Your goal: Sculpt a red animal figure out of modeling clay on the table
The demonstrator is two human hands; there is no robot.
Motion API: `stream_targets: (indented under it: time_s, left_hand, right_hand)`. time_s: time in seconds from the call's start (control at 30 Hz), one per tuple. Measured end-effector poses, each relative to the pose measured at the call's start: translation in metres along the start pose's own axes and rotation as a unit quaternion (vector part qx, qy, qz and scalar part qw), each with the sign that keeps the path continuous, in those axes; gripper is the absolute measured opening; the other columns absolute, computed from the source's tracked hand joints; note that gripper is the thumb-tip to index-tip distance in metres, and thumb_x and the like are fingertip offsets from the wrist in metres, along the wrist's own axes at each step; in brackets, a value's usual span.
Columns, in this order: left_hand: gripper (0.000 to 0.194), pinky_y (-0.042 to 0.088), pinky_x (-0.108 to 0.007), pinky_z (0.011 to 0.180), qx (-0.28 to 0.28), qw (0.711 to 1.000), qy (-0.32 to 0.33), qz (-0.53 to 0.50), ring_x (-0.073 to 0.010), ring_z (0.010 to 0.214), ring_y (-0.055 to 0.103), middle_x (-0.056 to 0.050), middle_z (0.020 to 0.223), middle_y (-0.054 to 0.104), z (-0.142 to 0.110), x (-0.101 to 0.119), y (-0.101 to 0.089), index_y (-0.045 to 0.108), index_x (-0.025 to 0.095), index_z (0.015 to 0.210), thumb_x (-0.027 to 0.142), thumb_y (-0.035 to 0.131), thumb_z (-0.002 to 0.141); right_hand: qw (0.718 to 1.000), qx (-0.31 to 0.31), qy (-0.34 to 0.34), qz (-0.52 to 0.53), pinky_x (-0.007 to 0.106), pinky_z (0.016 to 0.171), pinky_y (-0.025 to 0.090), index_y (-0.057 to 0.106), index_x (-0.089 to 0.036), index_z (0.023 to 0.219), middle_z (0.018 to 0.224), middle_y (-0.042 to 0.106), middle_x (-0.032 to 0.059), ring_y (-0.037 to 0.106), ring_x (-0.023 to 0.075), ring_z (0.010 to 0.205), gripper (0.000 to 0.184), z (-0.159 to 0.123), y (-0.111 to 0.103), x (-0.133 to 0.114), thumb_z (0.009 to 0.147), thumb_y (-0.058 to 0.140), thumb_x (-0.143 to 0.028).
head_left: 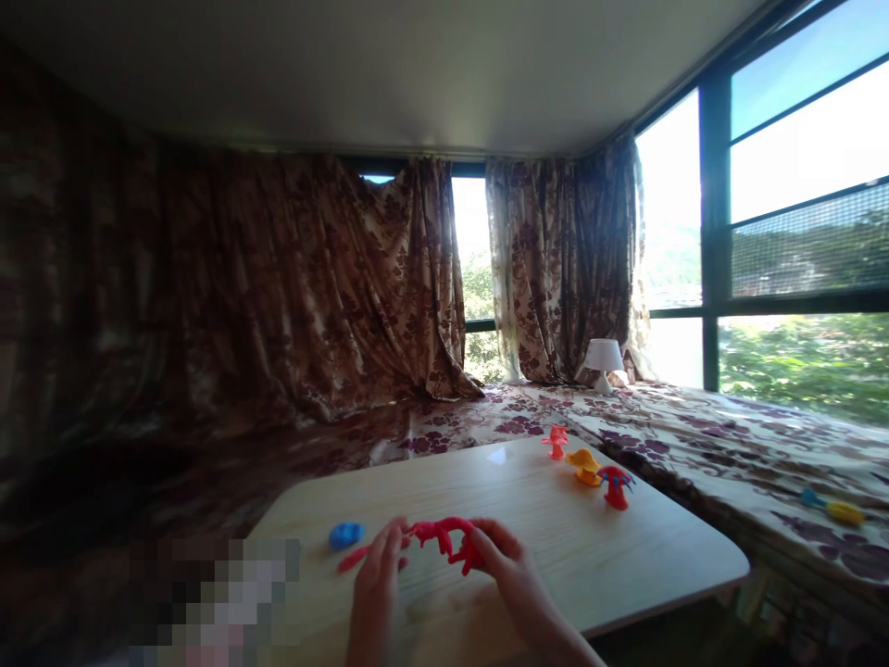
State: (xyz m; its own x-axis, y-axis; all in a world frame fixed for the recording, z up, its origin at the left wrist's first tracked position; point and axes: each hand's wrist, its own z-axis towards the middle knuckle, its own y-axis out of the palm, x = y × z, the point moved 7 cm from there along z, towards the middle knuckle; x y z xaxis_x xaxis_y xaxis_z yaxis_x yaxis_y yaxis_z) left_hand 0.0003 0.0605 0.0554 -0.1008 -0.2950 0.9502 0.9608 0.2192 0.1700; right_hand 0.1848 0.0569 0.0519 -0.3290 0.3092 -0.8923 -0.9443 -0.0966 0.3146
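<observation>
My left hand [381,563] and my right hand [501,554] hold a red, bendy-looking toy piece [436,532] between them, just above the table. It arches from one hand to the other, with short leg-like stubs hanging down. My right fingers and thumb pinch its right end; my left fingers are closed at its left end, partly hiding it. Left of my left hand, a red tip [353,558] shows; whether it joins the held piece I cannot tell. Close by, a blue rounded lump [345,534] lies on the table.
On the far right of the pale wooden table [542,547] stand a pink mushroom-like toy [556,442], a yellow one [584,467] and a red one with blue spikes [615,487]. A yellow-and-blue toy [842,512] lies on the flowered cover, and a white lamp [604,357] stands behind.
</observation>
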Motion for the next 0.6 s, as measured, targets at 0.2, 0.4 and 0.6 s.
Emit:
stream_targets:
  time_s: [0.2,0.4,0.6]
  left_hand:
    - [0.027,0.040,-0.035,0.090,-0.195,0.948,0.103,0.228,-0.0258,0.096,0.058,-0.008,0.096,0.068,0.017,0.059,0.028,0.071,0.021,0.085,0.038,0.065,0.065]
    - [0.014,0.043,-0.029,0.080,-0.254,0.920,0.135,0.267,-0.0226,0.082,0.060,-0.004,0.080,0.070,0.019,0.058,0.051,0.072,0.022,0.073,0.028,0.062,0.064]
    - [0.014,0.044,-0.025,0.069,-0.260,0.900,0.163,0.309,-0.0203,0.077,0.059,-0.003,0.075,0.067,0.025,0.052,0.056,0.071,0.021,0.067,0.023,0.057,0.064]
  right_hand:
    - [0.996,-0.029,-0.056,-0.059,0.029,0.059,0.050,0.067,-0.015,0.081,0.073,0.066,0.0042,0.060,0.0170,0.065,0.036,0.007,0.006,-0.009,0.071,0.066,-0.049]
    - [0.987,-0.047,-0.093,-0.124,0.031,0.061,0.051,0.066,-0.014,0.079,0.075,0.067,0.0051,0.061,0.0189,0.069,0.034,0.022,0.003,-0.027,0.071,0.065,-0.047]
    - [0.947,-0.106,-0.120,-0.278,0.027,0.056,0.047,0.068,-0.016,0.080,0.068,0.063,0.0017,0.058,0.0152,0.061,0.020,0.032,0.002,-0.039,0.077,0.060,-0.033]
